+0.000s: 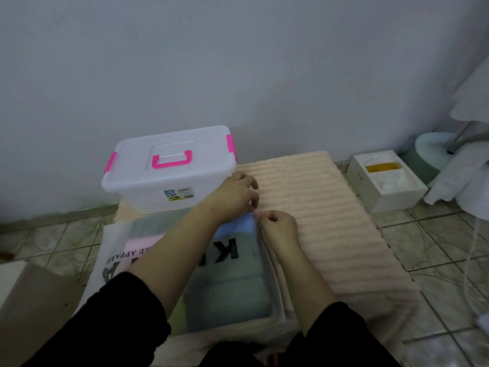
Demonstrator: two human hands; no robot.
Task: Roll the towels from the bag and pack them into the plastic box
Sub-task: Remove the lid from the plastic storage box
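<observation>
A frosted plastic bag (148, 247) with black lettering lies flat on a peach ribbed mat (317, 207). Through the bag show folded towels: a pale green one (232, 292), a pink one (144, 245) and a light blue one (238, 225). My left hand (232, 194) and my right hand (277, 226) meet at the bag's far right corner, and both pinch its edge there. The clear plastic box (169, 170) with pink latches and a pink handle stands behind the bag with its lid on.
A white wall rises just behind the box. To the right, on the tiled floor, sit a white foam package (386, 178), a pale green round base (434, 152) and white cloth (465, 176). A cardboard box (31, 295) lies at the lower left.
</observation>
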